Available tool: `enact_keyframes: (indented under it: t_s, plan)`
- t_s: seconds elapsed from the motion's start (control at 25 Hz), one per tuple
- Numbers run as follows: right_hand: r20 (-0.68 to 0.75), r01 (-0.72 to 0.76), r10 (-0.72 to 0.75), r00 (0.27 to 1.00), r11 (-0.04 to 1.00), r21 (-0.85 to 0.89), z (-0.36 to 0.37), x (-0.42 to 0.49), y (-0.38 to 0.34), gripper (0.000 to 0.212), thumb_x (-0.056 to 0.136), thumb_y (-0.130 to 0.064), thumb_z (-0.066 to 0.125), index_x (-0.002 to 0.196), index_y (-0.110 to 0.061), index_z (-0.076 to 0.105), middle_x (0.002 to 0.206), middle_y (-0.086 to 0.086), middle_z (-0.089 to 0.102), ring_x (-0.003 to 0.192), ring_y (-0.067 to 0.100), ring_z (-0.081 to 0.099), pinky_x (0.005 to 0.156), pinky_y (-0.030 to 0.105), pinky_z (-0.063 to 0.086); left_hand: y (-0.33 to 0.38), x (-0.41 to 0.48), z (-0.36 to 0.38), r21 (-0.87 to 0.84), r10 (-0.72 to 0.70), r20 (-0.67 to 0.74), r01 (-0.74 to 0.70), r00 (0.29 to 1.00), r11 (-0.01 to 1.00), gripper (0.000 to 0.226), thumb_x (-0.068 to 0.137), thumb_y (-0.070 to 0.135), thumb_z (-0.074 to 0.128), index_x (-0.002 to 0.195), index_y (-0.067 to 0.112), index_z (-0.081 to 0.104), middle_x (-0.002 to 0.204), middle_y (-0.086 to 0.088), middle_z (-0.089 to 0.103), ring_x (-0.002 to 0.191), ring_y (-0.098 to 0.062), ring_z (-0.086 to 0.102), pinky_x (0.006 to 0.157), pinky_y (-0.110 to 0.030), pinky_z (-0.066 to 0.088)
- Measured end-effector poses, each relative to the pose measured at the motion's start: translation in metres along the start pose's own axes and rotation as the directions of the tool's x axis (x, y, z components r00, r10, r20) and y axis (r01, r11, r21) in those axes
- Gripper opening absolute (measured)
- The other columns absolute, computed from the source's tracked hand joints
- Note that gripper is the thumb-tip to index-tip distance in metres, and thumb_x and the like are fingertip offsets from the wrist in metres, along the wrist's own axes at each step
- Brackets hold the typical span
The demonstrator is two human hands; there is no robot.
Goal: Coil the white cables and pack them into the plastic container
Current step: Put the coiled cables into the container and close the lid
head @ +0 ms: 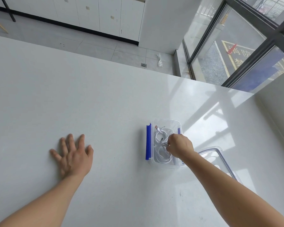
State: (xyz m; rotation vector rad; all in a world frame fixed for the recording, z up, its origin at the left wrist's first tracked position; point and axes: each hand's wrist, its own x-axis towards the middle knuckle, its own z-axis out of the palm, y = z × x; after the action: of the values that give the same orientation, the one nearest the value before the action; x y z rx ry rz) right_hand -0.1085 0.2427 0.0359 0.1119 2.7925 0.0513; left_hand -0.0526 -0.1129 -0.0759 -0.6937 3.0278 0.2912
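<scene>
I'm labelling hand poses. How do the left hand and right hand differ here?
The left hand lies flat on the table, fingers spread; the right hand is curled. The left hand holds nothing; the right hand pinches the white cables. The left hand sits apart from the container; the right hand is over it. Both are bare.
</scene>
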Motion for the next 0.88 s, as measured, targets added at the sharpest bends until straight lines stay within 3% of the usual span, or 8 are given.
enact_keyframes:
  t_s: [0.2,0.44,0.56,0.68,0.76,0.88]
  plan:
    - [0.010,-0.013,0.013,1.000,0.999,0.032,0.002,-0.001,0.004,0.017,0.086,-0.025,0.070,0.086,-0.008,0.067,0.079,0.009,0.067,0.079,0.033,0.066,0.062,0.030,0.048,-0.001,0.000,0.000,-0.001,0.009,-0.001,-0.009,1.000,1.000,0.056,0.096,0.047,0.042,0.148,0.030,0.039,0.162,-0.013,0.029,0.151,-0.036,0.014,0.113,-0.070,0.007]
    - [-0.105,-0.006,0.029,0.994,0.977,0.214,0.000,-0.019,0.011,0.017,0.086,-0.022,0.068,0.100,-0.013,0.072,0.097,0.008,0.076,0.093,0.033,0.068,0.076,0.032,0.054,0.005,-0.002,-0.012,0.048,0.021,0.074,-0.025,0.997,0.999,0.058,0.098,0.044,0.040,0.152,0.023,0.033,0.161,-0.018,0.026,0.150,-0.039,0.012,0.112,-0.072,0.008]
    - [-0.184,0.004,0.068,0.981,0.930,0.369,-0.004,-0.036,0.019,0.010,0.087,-0.023,0.067,0.092,-0.018,0.073,0.089,0.003,0.077,0.087,0.028,0.069,0.067,0.028,0.046,0.020,-0.008,-0.026,-0.002,0.157,0.078,-0.157,0.985,0.988,0.060,0.096,0.037,0.051,0.149,0.013,0.038,0.156,-0.019,0.036,0.147,-0.036,0.025,0.116,-0.062,0.020]
    - [-0.236,0.024,0.092,0.967,0.894,0.448,-0.008,-0.055,0.028,0.008,0.087,-0.024,0.066,0.087,-0.021,0.073,0.077,-0.004,0.073,0.079,0.023,0.067,0.063,0.025,0.040,0.057,-0.032,-0.040,-0.113,0.307,0.096,-0.296,0.947,0.948,0.057,0.096,0.036,0.052,0.148,0.014,0.042,0.153,-0.014,0.041,0.140,-0.032,0.038,0.114,-0.047,0.032]
    - [-0.247,0.007,0.130,0.960,0.874,0.487,-0.006,-0.067,0.043,0.009,0.087,-0.027,0.064,0.088,-0.024,0.072,0.069,-0.009,0.067,0.074,0.021,0.065,0.060,0.026,0.042,0.089,-0.051,-0.045,-0.211,0.413,0.115,-0.384,0.903,0.899,0.048,0.097,0.034,0.051,0.142,0.018,0.049,0.147,-0.005,0.048,0.131,-0.026,0.048,0.107,-0.039,0.042]
    - [-0.237,-0.083,0.239,0.942,0.846,0.526,0.010,-0.082,0.074,0.011,0.089,-0.031,0.062,0.094,-0.030,0.071,0.070,-0.011,0.067,0.071,0.016,0.062,0.054,0.024,0.040,0.133,-0.074,-0.054,-0.406,0.494,0.110,-0.415,0.862,0.814,0.026,0.096,0.024,0.053,0.117,0.020,0.068,0.122,0.001,0.065,0.103,-0.021,0.064,0.085,-0.033,0.051]
